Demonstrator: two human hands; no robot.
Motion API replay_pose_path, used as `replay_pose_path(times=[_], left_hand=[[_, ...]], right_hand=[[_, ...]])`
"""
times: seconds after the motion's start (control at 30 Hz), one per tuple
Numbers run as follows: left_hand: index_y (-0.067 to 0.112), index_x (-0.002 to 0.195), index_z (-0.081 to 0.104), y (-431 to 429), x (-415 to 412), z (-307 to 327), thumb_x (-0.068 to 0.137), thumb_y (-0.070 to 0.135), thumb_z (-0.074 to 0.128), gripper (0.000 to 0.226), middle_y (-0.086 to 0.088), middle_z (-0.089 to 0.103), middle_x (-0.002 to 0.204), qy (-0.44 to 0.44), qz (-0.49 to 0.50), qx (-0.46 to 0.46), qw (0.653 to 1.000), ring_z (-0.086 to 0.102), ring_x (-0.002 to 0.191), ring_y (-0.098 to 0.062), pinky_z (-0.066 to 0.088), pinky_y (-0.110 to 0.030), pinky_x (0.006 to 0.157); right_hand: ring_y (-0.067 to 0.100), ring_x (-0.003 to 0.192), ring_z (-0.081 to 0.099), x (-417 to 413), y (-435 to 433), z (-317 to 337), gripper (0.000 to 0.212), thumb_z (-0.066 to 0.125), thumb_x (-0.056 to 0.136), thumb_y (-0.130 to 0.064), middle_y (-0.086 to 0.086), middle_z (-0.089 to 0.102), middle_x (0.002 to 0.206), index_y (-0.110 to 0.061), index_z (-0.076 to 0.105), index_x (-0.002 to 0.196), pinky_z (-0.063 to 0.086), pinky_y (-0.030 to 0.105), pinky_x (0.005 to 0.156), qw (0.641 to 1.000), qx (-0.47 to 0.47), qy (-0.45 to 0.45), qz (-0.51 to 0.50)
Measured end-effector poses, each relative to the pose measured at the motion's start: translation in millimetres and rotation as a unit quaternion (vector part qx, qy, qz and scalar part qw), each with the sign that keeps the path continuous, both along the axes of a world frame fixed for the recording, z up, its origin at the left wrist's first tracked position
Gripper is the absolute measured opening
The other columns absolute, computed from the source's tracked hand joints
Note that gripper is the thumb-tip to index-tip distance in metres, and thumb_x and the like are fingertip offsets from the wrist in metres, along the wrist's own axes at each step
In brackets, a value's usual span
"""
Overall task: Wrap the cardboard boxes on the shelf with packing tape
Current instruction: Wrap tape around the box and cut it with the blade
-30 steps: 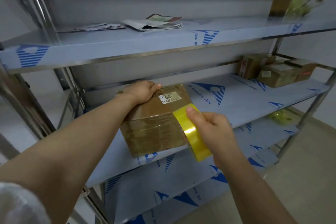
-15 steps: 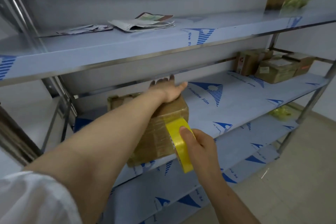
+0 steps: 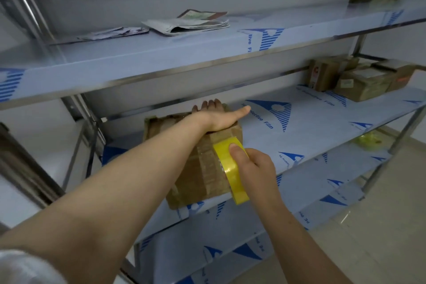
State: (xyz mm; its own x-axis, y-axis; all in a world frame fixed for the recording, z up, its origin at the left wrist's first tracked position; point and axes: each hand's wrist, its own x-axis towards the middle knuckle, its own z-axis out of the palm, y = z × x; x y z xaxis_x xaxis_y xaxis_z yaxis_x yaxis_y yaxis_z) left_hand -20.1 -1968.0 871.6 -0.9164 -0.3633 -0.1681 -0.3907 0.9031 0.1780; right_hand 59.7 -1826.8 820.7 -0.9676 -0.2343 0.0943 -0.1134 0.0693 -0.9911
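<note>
A brown cardboard box (image 3: 202, 175) sits at the front edge of the middle shelf (image 3: 299, 136), its near side banded with clear tape. My left hand (image 3: 219, 116) lies flat on the box's top, fingers straight and reaching over the far edge, thumb pointing right. My right hand (image 3: 255, 168) grips a yellow roll of packing tape (image 3: 230, 170), thumb on its outer face, and holds it against the box's near right corner. The box's label is hidden under my left hand.
Several more cardboard boxes (image 3: 359, 78) stand at the far right of the middle shelf. Folded newspapers (image 3: 186, 23) lie on the upper shelf (image 3: 161, 53). A lower shelf (image 3: 242, 249) sits below, with tiled floor (image 3: 368, 249) at the right.
My left hand went from gripping the box's far left corner to lying flat across its top. The tape roll in my right hand stayed at the near right corner, and the view shifted.
</note>
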Motion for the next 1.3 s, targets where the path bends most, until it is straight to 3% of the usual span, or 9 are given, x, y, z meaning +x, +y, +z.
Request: replay_pose_path(times=[0.23,0.4,0.57,0.63,0.7,0.77,0.87,1.17,1.3], left_hand=[[0.007,0.142,0.036,-5.6,-10.9,0.0,0.088,0.072,0.028,0.085,-0.016,0.039,0.146,0.082,0.023,-0.053,0.995,0.038,0.132,-0.033,0.032,-0.040,0.105],[0.012,0.140,0.042,-20.4,-25.8,3.8,0.103,0.035,0.026,0.047,-0.018,0.050,0.134,0.102,0.029,-0.041,0.993,0.048,0.121,-0.034,0.040,-0.036,0.095],[0.005,0.114,0.063,-24.2,-14.0,20.0,0.098,0.037,0.044,0.040,-0.015,0.061,0.119,0.133,0.045,0.181,0.973,0.057,0.104,-0.028,0.041,-0.030,0.087],[0.013,0.105,0.062,-25.9,13.2,37.0,0.087,0.036,0.059,0.029,-0.014,0.061,0.106,0.055,0.010,0.317,0.947,0.057,0.087,-0.024,0.044,-0.030,0.078],[0.018,0.122,0.053,-35.3,41.5,52.1,0.070,0.036,0.071,0.057,-0.012,0.056,0.117,-0.075,-0.020,0.291,0.954,0.056,0.094,-0.024,0.046,-0.031,0.078],[0.025,0.151,0.013,-48.1,59.1,52.0,0.065,0.036,0.081,0.110,-0.008,0.030,0.149,-0.155,-0.016,0.169,0.973,0.041,0.127,-0.029,0.041,-0.033,0.093],[0.036,0.150,-0.010,-58.9,72.9,33.0,0.059,0.047,0.085,0.132,-0.003,0.006,0.159,-0.138,-0.031,0.035,0.989,0.017,0.143,-0.029,0.029,-0.043,0.112],[0.035,0.138,0.045,-44.3,103.3,55.2,0.058,0.035,0.082,0.088,0.004,0.057,0.132,-0.127,-0.076,0.233,0.961,0.061,0.112,-0.024,0.051,-0.047,0.094],[0.022,0.127,0.057,-41.4,111.6,51.9,0.068,0.026,0.072,0.060,-0.010,0.068,0.115,-0.183,-0.068,0.326,0.925,0.066,0.103,-0.031,0.053,-0.051,0.089]], right_hand=[[0.017,0.055,0.040,3.8,2.8,-1.8,0.049,0.057,0.090,-0.037,0.000,0.037,0.054,-0.020,0.037,0.049,0.035,0.031,0.058,1.000,0.005,0.002,0.006],[0.014,0.055,0.035,4.8,5.8,-1.6,0.046,0.055,0.091,-0.038,0.001,0.034,0.056,-0.017,0.036,0.055,0.033,0.028,0.055,1.000,0.021,0.000,0.006],[0.026,0.058,0.042,-4.7,3.7,0.8,0.046,0.058,0.088,-0.043,0.008,0.037,0.060,-0.013,0.040,0.058,0.039,0.034,0.060,1.000,0.011,-0.014,0.016],[0.041,0.067,0.055,-7.0,1.8,1.9,0.056,0.059,0.078,-0.056,0.017,0.046,0.063,-0.003,0.046,0.061,0.051,0.044,0.068,0.999,0.003,-0.032,0.025],[0.042,0.079,0.063,-7.5,0.0,0.9,0.069,0.057,0.075,-0.060,0.030,0.058,0.076,0.009,0.053,0.076,0.055,0.050,0.076,0.998,-0.007,-0.048,0.032],[0.037,0.079,0.065,-5.5,1.7,2.1,0.068,0.055,0.082,-0.058,0.031,0.061,0.086,0.010,0.055,0.082,0.056,0.045,0.077,0.998,-0.002,-0.050,0.035],[0.030,0.068,0.055,-1.1,5.3,5.2,0.060,0.056,0.081,-0.063,0.019,0.054,0.070,-0.005,0.050,0.069,0.049,0.034,0.072,0.997,0.021,-0.062,0.030],[0.024,0.064,0.060,20.8,55.7,71.4,0.014,0.060,0.086,-0.026,0.008,0.064,0.071,-0.015,0.057,0.077,0.052,0.037,0.068,0.989,-0.017,-0.108,0.096],[0.028,0.070,0.065,15.2,60.6,83.3,0.022,0.062,0.081,-0.024,0.015,0.070,0.081,-0.009,0.066,0.098,0.053,0.043,0.074,0.979,-0.007,-0.121,0.161]])
